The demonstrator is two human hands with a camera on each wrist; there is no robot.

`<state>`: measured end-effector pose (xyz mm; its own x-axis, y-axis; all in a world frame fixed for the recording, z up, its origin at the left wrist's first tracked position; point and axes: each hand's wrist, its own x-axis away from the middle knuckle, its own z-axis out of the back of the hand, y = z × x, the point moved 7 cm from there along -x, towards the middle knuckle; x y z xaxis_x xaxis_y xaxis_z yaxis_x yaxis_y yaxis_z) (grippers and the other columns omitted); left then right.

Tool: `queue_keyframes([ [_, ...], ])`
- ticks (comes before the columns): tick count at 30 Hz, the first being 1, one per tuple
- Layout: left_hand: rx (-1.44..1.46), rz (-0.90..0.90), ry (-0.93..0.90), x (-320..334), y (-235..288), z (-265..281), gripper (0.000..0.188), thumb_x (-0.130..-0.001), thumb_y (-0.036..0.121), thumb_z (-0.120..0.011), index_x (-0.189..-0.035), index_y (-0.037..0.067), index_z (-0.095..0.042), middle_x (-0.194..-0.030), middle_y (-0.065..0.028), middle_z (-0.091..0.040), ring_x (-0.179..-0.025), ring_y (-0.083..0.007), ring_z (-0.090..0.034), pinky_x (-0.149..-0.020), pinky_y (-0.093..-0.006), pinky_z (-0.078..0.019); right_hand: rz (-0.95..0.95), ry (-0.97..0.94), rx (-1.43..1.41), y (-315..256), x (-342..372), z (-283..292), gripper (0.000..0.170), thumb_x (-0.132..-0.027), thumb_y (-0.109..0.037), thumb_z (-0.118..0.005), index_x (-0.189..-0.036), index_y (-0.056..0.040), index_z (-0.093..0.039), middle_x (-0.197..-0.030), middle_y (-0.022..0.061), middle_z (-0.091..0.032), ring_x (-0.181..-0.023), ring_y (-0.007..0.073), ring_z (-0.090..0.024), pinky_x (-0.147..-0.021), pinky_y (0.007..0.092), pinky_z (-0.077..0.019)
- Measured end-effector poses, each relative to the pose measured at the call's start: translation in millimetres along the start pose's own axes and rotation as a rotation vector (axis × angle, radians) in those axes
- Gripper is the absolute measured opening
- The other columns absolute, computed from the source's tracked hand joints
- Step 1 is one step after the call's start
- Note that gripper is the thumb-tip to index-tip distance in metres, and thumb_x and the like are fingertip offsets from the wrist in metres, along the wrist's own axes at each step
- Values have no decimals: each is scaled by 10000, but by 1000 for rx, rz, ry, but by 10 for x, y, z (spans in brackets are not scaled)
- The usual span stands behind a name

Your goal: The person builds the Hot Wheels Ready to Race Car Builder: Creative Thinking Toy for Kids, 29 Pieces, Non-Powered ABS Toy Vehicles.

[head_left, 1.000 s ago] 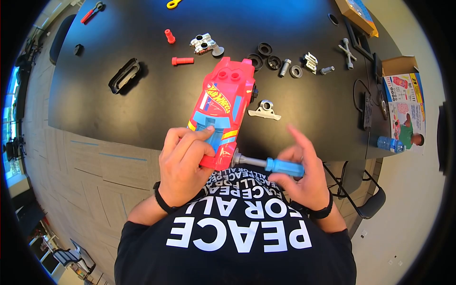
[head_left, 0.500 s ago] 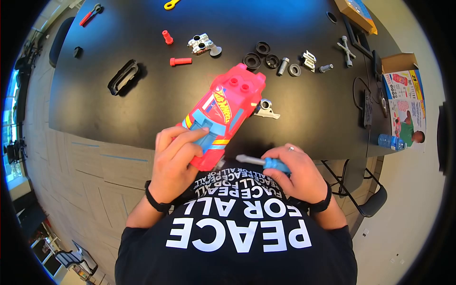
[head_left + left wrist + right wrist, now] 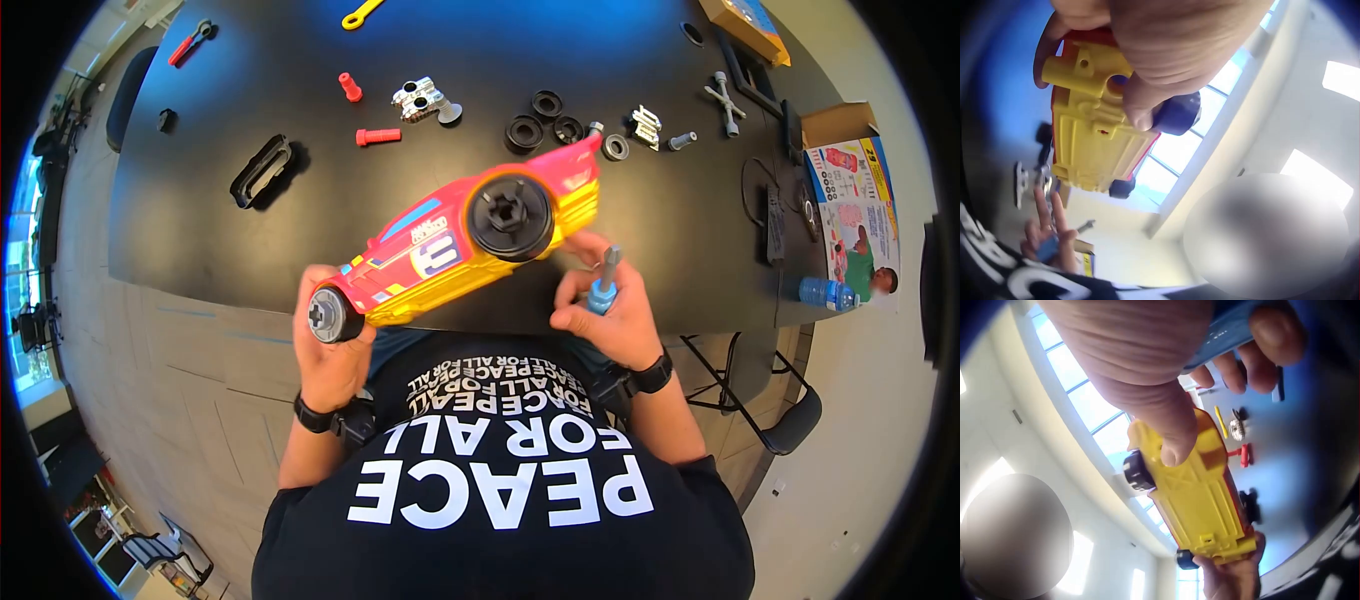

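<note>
A red toy car (image 3: 400,262) with a yellow underside (image 3: 1104,144) is held above the table's near edge, its side turned up. My left hand (image 3: 335,365) grips one end, the thumb on the underside beside a small wheel (image 3: 335,314) with a grey hub. The larger wheel (image 3: 510,217) at the other end has a black hub. My right hand (image 3: 625,320) holds a toy screwdriver by its blue handle (image 3: 600,297), the grey shaft pointing up. Some of its fingers reach towards the car's underside, partly hidden behind the car in the head view.
Beyond the car, the dark table (image 3: 330,225) carries red bolts (image 3: 378,137), a chrome engine piece (image 3: 420,98), black tyre rings (image 3: 524,133), a black frame (image 3: 264,172) and a cross wrench (image 3: 724,103). A water bottle (image 3: 828,292) and a printed box (image 3: 850,200) are at the right.
The car has rolled from top-up onto its side and swung rightwards, bringing its wheels into view. My right hand has drawn the screwdriver off the car's end and raised it, shaft up.
</note>
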<state>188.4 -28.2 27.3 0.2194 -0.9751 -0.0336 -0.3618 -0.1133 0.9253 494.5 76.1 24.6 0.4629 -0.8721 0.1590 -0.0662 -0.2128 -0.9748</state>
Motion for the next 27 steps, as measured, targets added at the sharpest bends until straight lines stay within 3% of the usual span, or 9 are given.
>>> queue_keyframes([
  [3,422,86,-62,-102,-181,-393,659,-991,144,-869,-1476,77,-427,-1556,-161,-583,-1423,-346,-624,-1135,-592,-565,-50,-164,-152,-74,-48,-317,584,-814,47,-959,-1274,-31,-607,-941,142,-735,-782,175,-736,-694,272,-591],
  [5,589,161,-114,-212,-385,-551,689,-1001,139,-857,-1524,126,-408,-1627,-135,-521,-1497,-366,-564,-1151,-629,-543,66,-152,-162,-231,-67,-507,672,-848,21,-966,-1390,9,-569,-986,85,-743,-880,116,-722,-738,272,-566],
  [9,539,154,-317,-458,-407,-909,651,-1003,-5,-803,-1500,108,-399,-1550,-109,-549,-1497,-279,-551,-1206,-551,-528,246,247,-276,-321,-130,-275,611,-881,14,-944,-1379,22,-590,-1220,108,-765,-1079,187,-766,-913,339,-626],
  [14,120,130,-418,-492,-415,-1016,1049,-863,92,-980,-1683,72,-326,-1651,-124,-460,-1511,-277,-524,-1220,-509,-505,451,327,170,-430,55,54,594,-877,-48,-951,-1382,16,-643,-1296,112,-765,-1158,213,-752,-1025,380,-604],
  [15,-327,-190,-536,-528,-98,-1033,1125,-811,106,-1015,-1699,80,-324,-1698,-176,-445,-1533,-295,-512,-1212,-496,-498,397,425,115,-297,57,167,575,-817,-31,-950,-1336,-3,-705,-1256,137,-797,-1118,245,-769,-1018,381,-598],
  [17,-58,-82,-371,-535,-132,-865,1172,-805,136,-1023,-1716,88,-287,-1724,-223,-428,-1544,-301,-511,-1207,-468,-503,751,283,679,-930,187,23,569,-752,-15,-935,-1288,-17,-746,-1248,156,-800,-1092,289,-780,-978,376,-596],
  [19,-18,-95,-206,-512,228,-851,1056,-794,170,-1029,-1659,70,-431,-1616,-221,-584,-1481,-329,-591,-1175,-455,-527,812,254,840,-1141,238,-70,596,-681,16,-896,-1260,-74,-785,-1261,126,-784,-1045,301,-763,-865,358,-617],
  [22,-753,-398,-572,-396,563,-965,617,-825,200,-998,-1345,-1,-734,-1263,-206,-795,-1248,-446,-742,-1077,-514,-580,716,182,1116,-1029,227,-212,645,-655,25,-856,-1267,-170,-803,-1290,37,-778,-950,262,-734,-686,363,-626],
  [27,-803,-492,-409,-232,389,-737,618,-810,209,-1000,-1319,-33,-745,-1277,-226,-784,-1256,-454,-736,-1068,-511,-580,800,125,1163,-1083,65,-373,537,-727,-9,-896,-1242,-136,-812,-1279,60,-749,-938,236,-709,-689,349,-605],
])
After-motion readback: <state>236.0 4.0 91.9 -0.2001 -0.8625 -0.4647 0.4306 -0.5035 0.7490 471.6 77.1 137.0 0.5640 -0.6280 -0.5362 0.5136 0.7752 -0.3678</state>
